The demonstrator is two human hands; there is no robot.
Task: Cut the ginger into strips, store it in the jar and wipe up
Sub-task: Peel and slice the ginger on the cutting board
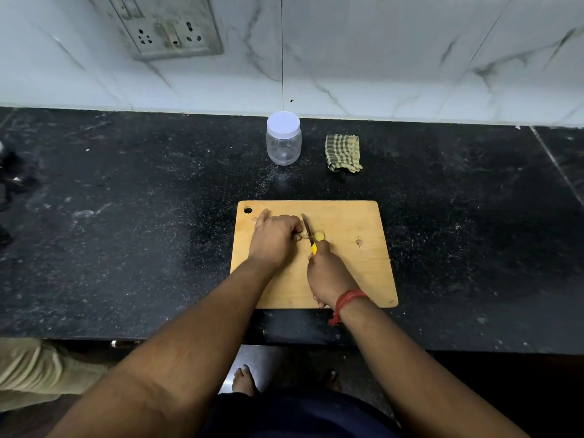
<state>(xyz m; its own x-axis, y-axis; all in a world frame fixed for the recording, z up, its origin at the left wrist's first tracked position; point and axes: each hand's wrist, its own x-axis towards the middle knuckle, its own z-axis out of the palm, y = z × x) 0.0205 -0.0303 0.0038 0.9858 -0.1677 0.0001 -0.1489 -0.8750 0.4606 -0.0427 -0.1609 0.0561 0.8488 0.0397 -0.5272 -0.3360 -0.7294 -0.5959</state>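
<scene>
On the wooden cutting board (354, 273) my left hand (275, 235) holds a piece of ginger (304, 236) with curled fingers; most of the ginger is hidden under the hand. My right hand (327, 273) grips the yellow handle of a small knife (308, 230), whose blade lies just right of the left fingertips, against the ginger. A cut yellow slice (320, 236) lies right of the blade. Behind the board stands a clear plastic jar (283, 143) with its white lid on. To the right of the jar lies a folded green checked cloth (343, 152).
The board lies near the front edge of a black speckled counter (126, 216). A marble-tiled wall with a socket plate (164, 26) rises behind. A small ginger scrap (359, 241) lies on the board's right half. Dark objects sit at the far left edge (9, 184).
</scene>
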